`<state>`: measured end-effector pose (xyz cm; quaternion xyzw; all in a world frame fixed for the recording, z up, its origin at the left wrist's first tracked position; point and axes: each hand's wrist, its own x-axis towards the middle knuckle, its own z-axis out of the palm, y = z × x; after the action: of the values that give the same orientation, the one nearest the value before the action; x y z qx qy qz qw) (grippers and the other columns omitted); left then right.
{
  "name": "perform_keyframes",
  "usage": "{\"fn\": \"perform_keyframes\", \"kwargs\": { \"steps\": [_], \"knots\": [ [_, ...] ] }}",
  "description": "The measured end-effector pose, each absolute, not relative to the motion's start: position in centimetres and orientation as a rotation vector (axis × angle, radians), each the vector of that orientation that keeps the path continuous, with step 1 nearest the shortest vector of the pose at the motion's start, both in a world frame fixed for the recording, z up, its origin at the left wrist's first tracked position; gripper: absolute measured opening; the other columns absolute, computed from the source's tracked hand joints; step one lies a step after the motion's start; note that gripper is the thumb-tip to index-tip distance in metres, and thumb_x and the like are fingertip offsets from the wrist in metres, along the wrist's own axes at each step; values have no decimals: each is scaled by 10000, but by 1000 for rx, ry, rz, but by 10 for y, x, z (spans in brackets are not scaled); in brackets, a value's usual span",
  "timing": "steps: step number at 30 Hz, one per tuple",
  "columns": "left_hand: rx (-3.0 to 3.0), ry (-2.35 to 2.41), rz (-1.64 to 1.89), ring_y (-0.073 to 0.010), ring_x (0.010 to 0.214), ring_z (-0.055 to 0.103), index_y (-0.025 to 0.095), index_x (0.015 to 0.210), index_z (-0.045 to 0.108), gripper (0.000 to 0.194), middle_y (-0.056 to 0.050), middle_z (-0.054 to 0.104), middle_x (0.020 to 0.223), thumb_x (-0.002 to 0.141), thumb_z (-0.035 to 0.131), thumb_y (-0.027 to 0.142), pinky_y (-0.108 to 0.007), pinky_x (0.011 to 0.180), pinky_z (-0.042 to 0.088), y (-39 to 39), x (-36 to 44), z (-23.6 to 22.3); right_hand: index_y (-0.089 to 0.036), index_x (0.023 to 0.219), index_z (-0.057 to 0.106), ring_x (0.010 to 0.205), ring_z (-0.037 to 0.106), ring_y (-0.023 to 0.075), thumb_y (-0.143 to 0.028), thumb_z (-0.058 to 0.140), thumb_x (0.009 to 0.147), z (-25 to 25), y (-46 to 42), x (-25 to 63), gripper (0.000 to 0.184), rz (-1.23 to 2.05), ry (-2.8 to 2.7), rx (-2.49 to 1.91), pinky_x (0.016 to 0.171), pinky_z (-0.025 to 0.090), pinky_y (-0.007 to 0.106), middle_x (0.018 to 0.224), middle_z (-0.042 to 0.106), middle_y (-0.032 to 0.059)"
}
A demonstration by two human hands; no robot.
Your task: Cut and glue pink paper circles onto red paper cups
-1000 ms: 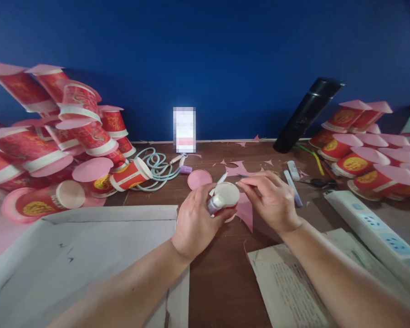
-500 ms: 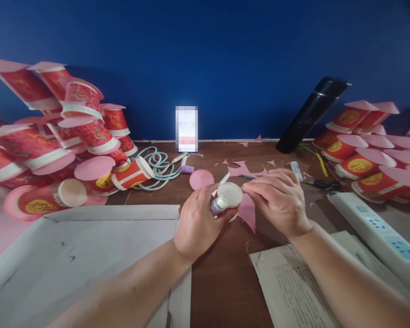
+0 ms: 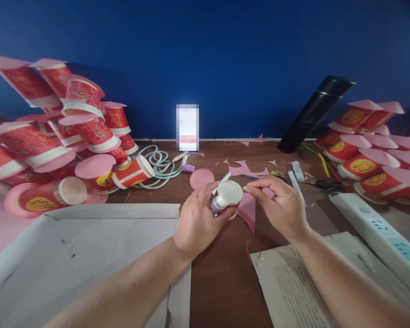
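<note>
Paper cup and glue stick are above the counter, fingers of the left hand curled around both; steady holding should help the right hand, fingertips pinched beside the cup, contents unclear.

- Left hand around a cup, over the middle of the table, with a tube against the cup's near left side.
- Right hand just right of the cup's rim.
- Beyond the hands: a paper disc to the left, paper scraps to the right.
- Far left: a cup stack; a cable between it and the disc.
- By the wall: a screen, then, further right, a bottle.
- Far right: a second cup stack.
- Front left: a box under the left forearm.
- Front right: papers beneath the right forearm.
</note>
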<state>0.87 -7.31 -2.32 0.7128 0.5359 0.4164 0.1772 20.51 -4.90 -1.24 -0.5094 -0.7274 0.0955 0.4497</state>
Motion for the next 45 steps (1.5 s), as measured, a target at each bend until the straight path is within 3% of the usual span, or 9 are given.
{"fn": "perform_keyframes", "kwargs": {
  "steps": [18,29,32,37,41,45],
  "knots": [
    [2029,1524,1172,-227,969,635,255,1172,554,451,-31,683,1083,762,711,359,-353,832,497,-74,9,-21,-267,848,696,815,662,191,-264,691,823,-5,-33,214,26,-327,-2102,-992,882,441,372,860,754,-10],
    [2031,1496,1175,-231,982,633,251,1183,551,450,-37,683,1096,774,702,361,-364,841,500,-75,8,-20,-282,878,700,819,672,189,-257,675,833,-9,-32,216,57,-372,-2163,-1008,941,409,397,857,756,-23],
    [2042,1492,1183,-231,999,625,254,1195,545,455,-36,678,1112,781,693,371,-369,857,494,-74,7,-21,-265,831,706,818,665,200,-282,672,836,-12,-34,212,39,-223,-2073,-1081,890,439,393,841,749,3],
    [2069,1478,1199,-233,1018,621,236,1202,536,471,-51,671,1140,779,695,368,-371,882,492,-74,7,-23,-246,854,718,778,666,185,-382,676,820,-16,-39,213,146,346,-1782,-1328,735,496,329,845,733,12],
    [2072,1484,1178,-244,1027,622,239,1227,527,484,-59,673,1147,796,674,403,-382,877,497,-74,7,-23,-226,852,717,767,644,178,-430,711,774,-17,-40,217,218,734,-1584,-1377,727,494,326,829,711,16],
    [2074,1454,1181,-235,1012,623,245,1247,518,483,-51,674,1135,810,658,396,-373,875,496,-74,7,-24,-225,977,677,613,566,111,-410,735,753,-15,-41,214,296,1214,-1376,-1280,584,452,260,806,673,-1]
  ]
}}
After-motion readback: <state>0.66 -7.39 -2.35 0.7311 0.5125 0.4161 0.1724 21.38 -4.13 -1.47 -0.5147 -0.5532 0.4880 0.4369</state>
